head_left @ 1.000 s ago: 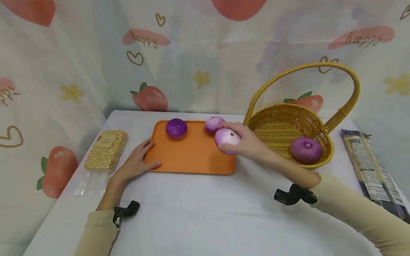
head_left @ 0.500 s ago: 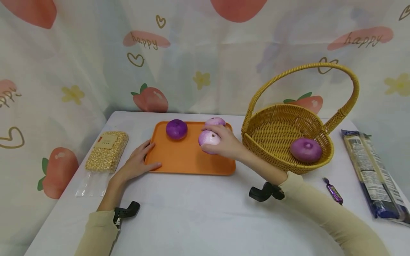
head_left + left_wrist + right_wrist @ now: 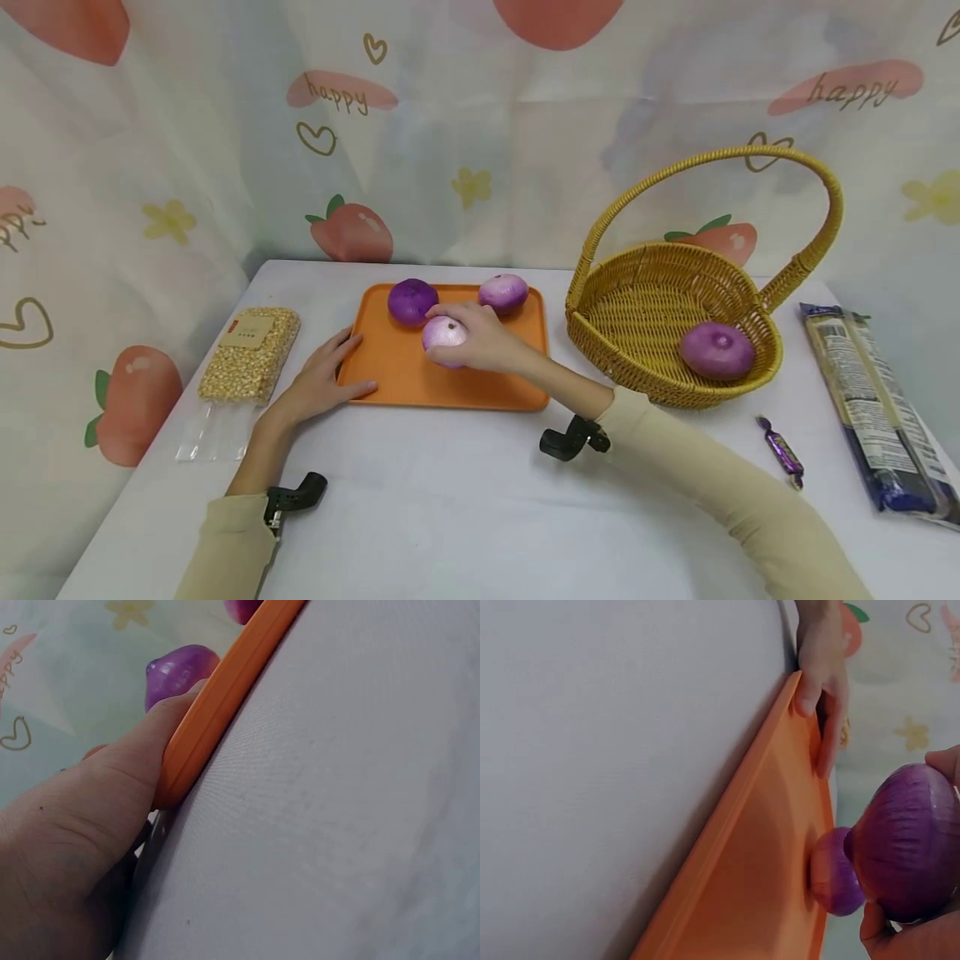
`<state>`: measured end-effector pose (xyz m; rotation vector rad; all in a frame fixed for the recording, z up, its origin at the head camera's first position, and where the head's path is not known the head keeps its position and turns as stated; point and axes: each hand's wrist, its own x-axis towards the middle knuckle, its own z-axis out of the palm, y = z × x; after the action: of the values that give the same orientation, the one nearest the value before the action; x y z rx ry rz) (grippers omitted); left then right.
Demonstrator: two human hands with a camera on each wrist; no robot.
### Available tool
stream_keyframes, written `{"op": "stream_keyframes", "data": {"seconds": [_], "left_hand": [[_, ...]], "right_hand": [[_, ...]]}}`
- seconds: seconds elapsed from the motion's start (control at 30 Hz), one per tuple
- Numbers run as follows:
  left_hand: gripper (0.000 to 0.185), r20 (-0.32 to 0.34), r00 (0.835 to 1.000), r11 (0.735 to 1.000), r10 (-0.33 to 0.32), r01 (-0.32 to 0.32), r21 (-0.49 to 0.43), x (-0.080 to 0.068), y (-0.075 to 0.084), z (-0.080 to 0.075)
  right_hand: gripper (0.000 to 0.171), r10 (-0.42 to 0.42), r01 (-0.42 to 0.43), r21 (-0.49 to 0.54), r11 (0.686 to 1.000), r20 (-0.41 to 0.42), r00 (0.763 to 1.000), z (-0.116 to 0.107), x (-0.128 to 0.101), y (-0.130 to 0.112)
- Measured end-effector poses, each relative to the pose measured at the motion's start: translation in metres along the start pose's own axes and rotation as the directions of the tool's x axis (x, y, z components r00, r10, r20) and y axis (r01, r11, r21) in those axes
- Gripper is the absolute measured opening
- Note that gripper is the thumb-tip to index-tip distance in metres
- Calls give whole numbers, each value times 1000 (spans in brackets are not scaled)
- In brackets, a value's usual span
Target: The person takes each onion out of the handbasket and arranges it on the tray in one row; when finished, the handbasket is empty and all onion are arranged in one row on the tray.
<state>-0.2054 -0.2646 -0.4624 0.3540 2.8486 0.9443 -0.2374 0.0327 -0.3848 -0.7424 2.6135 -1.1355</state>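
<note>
Tray (image 3: 390, 375): three onions, one held | basket (image 3: 645, 304): one onion (image 3: 716, 351)

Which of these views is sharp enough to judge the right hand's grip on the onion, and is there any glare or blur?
Head view: sharp, evenly lit, no glare; right hand holds the pale onion over the orange tray, soft shadows only. Right wrist view: onion large and slightly soft. Left wrist view: left hand close and blurred against the tray edge.

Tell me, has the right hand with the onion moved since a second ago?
Yes. The right hand has carried the pale onion leftward, away from the basket, over the orange tray.
</note>
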Motion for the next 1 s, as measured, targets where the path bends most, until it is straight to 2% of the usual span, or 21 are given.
{"op": "stream_keyframes", "data": {"seconds": [0.27,0.57,1.0], "left_hand": [[95,-1,1000,1000,-8,8,8,0,3,-1],[95,-3,1000,1000,-1,1,16,0,2,-1],[95,-5,1000,1000,14,-14,15,0,2,0]], "right_hand": [[56,35,-30,-45,999,98,995,16,14,-2],[56,61,-46,-106,993,140,988,27,28,-4],[55,93,-90,-26,996,201,975,30,40,-9]]}}
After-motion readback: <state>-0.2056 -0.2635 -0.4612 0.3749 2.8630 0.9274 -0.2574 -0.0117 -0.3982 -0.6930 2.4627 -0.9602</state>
